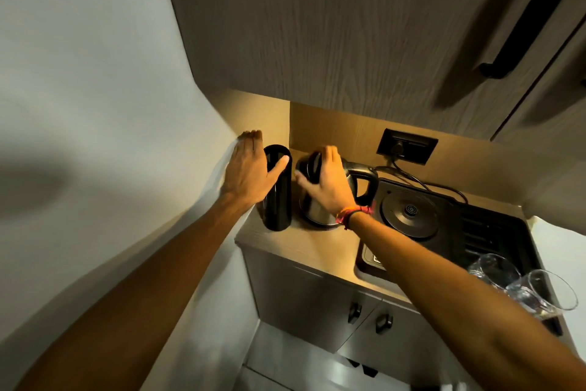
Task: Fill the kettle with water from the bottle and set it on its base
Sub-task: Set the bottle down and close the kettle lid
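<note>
Our left hand (250, 168) is wrapped around the top of the black bottle (277, 187), thumb across the front. The bottle stands upright on the counter (320, 251), near the wall. Our right hand (326, 184) lies over the top of the kettle (323, 197). We cannot tell if it grips the lid or just rests there. The kettle sits on the counter just beside the bottle, not on its base (409, 213). The base is empty, to the right, on a black tray (494, 232).

What could go wrong? The bottle is tall and thin, so a bump could tip it. If the kettle lid is not open, water would spill on the counter. Water could also run toward the base, and its cord (412, 178) goes up to the socket (407, 145) on the back wall. That would be bad.

Two glasses (520, 286) lie on the tray's near end, close under our right arm. We think a low swing could knock them. The cupboard (348, 26) hangs above, so we must not lift the bottle too high.
</note>
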{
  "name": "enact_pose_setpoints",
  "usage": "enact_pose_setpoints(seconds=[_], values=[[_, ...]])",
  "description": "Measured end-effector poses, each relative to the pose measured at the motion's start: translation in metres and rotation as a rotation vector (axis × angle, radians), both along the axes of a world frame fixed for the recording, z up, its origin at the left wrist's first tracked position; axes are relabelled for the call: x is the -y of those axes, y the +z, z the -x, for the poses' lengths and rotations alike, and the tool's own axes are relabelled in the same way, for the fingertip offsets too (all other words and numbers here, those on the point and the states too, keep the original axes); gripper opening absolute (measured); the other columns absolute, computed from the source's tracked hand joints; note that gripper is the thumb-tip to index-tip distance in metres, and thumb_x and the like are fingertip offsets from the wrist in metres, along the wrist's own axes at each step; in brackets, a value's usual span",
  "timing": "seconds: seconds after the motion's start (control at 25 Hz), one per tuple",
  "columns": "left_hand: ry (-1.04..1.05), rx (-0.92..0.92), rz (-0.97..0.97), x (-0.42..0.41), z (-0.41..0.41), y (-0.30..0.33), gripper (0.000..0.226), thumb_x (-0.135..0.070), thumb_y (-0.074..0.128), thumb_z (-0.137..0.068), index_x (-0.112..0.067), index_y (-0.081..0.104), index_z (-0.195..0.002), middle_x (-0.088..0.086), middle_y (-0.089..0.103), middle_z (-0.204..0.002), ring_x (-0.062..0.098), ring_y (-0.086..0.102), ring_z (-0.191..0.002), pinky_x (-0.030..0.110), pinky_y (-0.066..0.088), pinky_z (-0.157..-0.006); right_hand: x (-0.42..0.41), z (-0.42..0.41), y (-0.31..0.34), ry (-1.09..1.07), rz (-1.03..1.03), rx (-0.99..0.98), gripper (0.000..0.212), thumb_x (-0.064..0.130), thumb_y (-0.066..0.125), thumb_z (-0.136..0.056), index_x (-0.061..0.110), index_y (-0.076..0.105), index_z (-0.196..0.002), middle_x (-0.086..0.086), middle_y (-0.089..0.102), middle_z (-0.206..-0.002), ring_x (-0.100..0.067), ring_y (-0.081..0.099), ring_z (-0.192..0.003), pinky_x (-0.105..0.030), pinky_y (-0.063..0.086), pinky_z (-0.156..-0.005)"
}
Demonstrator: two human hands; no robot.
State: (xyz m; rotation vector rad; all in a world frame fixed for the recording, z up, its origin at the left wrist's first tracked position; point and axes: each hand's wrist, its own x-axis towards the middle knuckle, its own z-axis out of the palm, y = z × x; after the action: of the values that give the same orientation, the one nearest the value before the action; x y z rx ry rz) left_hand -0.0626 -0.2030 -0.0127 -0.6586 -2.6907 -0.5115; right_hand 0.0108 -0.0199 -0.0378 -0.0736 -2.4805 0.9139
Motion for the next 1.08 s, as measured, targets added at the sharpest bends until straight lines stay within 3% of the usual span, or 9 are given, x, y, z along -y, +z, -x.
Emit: enact_pose_setpoints(seconds=[0.08,0.16,0.28,0.52,0.68,0.8,0.92,1.0,1.08], values=[[-0.049,-0.005,-0.043,0.01,-0.006,-0.006,0.092,-0.076,0.026,-0.089,-0.006,0.029,-0.149,0.022,0.041,-0.151,0.036,0.041,-0.138,0.048,0.044,-0.106,0.004,0.019,0.034,0.038,0.103,-0.049,0.061,0.056,0.065,-0.081,0.021,0.043,-0.126,-0.002,0.039,-0.122,-0.019,0.05,-0.11,-0.028,0.052,-0.094],[-0.08,-0.028,-0.11,0.014,-0.011,-0.008,0.087,-0.072,0.024,-0.092,-0.008,0.029,-0.15,0.019,0.041,-0.152,0.033,0.039,-0.14,0.045,0.043,-0.107,0.012,0.033,0.048,0.171,-0.028,0.066,0.067,0.057,0.061,-0.083,0.029,0.039,-0.14,-0.005,0.039,-0.13,-0.023,0.045,-0.122,-0.033,0.048,-0.102],[-0.091,-0.045,-0.235,0.019,-0.015,-0.005,0.07,-0.053,0.036,-0.097,-0.008,0.031,-0.15,0.016,0.041,-0.154,0.032,0.04,-0.141,0.043,0.039,-0.111,0.028,0.041,0.048,0.251,-0.237,0.213,0.074,0.058,0.053,-0.088,0.034,0.025,-0.152,-0.009,0.038,-0.139,-0.029,0.032,-0.135,-0.041,0.037,-0.113],[-0.101,-0.092,-0.31,0.024,-0.018,0.004,0.061,-0.035,0.04,-0.094,-0.007,0.035,-0.148,0.016,0.045,-0.151,0.034,0.046,-0.136,0.048,0.048,-0.104,0.037,0.041,0.047,0.261,-0.524,0.181,0.074,0.069,0.044,-0.086,0.044,0.017,-0.151,-0.01,0.03,-0.149,-0.034,0.037,-0.133,-0.051,0.046,-0.106],[-0.181,-0.216,-0.268,0.005,-0.025,0.02,0.057,-0.036,0.046,-0.095,-0.009,0.036,-0.144,0.016,0.048,-0.144,0.029,0.049,-0.131,0.04,0.05,-0.102,0.016,0.021,0.032,0.179,-0.397,0.101,0.114,0.084,0.054,-0.068,0.039,-0.006,-0.155,-0.011,0.012,-0.163,-0.036,0.033,-0.14,-0.045,0.037,-0.109],[-0.414,-0.356,-0.168,-0.034,-0.044,0.022,0.057,-0.036,0.048,-0.094,-0.007,0.037,-0.142,0.015,0.05,-0.138,0.027,0.047,-0.128,0.04,0.048,-0.103,-0.037,-0.01,0.013,0.054,-0.359,0.181,0.123,0.082,0.061,-0.063,0.031,-0.002,-0.156,-0.012,0.013,-0.163,-0.035,0.025,-0.146,-0.047,0.03,-0.115],[-0.548,-0.148,0.034,-0.089,-0.06,0.012,0.08,-0.041,0.064,-0.087,-0.005,0.028,-0.149,0.017,0.044,-0.145,0.031,0.04,-0.134,0.046,0.043,-0.108,-0.097,-0.032,0.005,-0.086,-0.438,0.464,0.112,0.059,0.072,-0.073,0.024,0.007,-0.157,-0.015,0.022,-0.16,-0.037,0.031,-0.142,-0.05,0.035,-0.115],[-0.442,0.119,0.12,-0.117,-0.051,0.006,0.101,-0.043,0.075,-0.079,-0.004,0.019,-0.153,0.02,0.033,-0.152,0.035,0.027,-0.143,0.049,0.034,-0.114,-0.113,-0.031,0.005,-0.083,-0.365,0.64,0.1,0.033,0.078,-0.077,0.021,0.017,-0.155,-0.015,0.034,-0.151,-0.038,0.043,-0.133,-0.049,0.043,-0.108],[-0.266,0.36,0.184,-0.137,-0.032,-0.001,0.112,-0.044,0.081,-0.075,-0.004,0.013,-0.154,0.024,0.025,-0.155,0.04,0.018,-0.146,0.05,0.024,-0.118,-0.117,-0.024,0.006,-0.074,-0.318,0.636,0.076,0.013,0.071,-0.082,0.015,0.032,-0.147,-0.016,0.045,-0.139,-0.039,0.051,-0.125,-0.049,0.048,-0.1]])
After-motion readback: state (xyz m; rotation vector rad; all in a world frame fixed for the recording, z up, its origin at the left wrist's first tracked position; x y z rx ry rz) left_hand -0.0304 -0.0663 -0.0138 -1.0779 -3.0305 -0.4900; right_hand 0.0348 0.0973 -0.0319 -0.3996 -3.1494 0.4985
